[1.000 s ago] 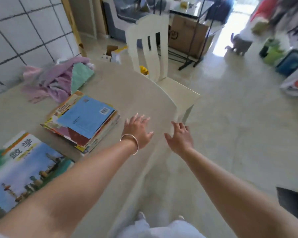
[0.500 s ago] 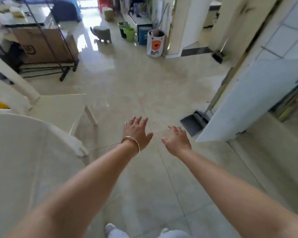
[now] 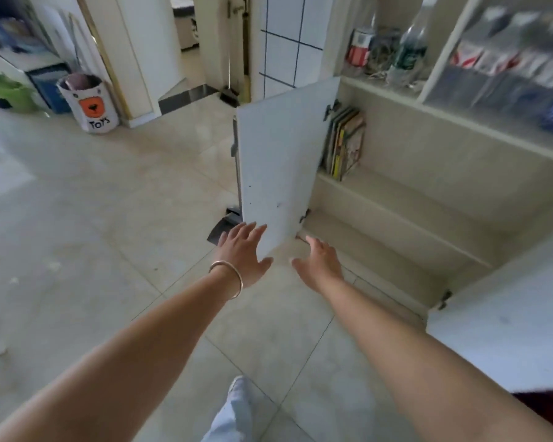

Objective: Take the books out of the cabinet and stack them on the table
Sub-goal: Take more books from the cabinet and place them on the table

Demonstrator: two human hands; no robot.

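Several thin books [image 3: 345, 143] stand upright, leaning, at the left end of the upper shelf in the open cream cabinet [image 3: 428, 173]. The cabinet's white left door [image 3: 278, 167] swings wide open toward me. My left hand [image 3: 241, 247], with a bangle at the wrist, reaches forward with spread fingers near the door's lower corner, holding nothing. My right hand [image 3: 320, 260] stretches out beside it, fingers straight and empty, low in front of the cabinet's bottom shelf. The table is out of view.
A second white door [image 3: 505, 317] stands open at the right. Bottles [image 3: 406, 52] sit on the cabinet top. A dark dustpan [image 3: 221, 231] lies on the tiled floor behind the left door. A white toys bin [image 3: 91, 105] stands at the far left.
The view has swung right from the table with its stacked books to the open cabinet. Both empty hands stay outstretched and are now close to the cabinet door.
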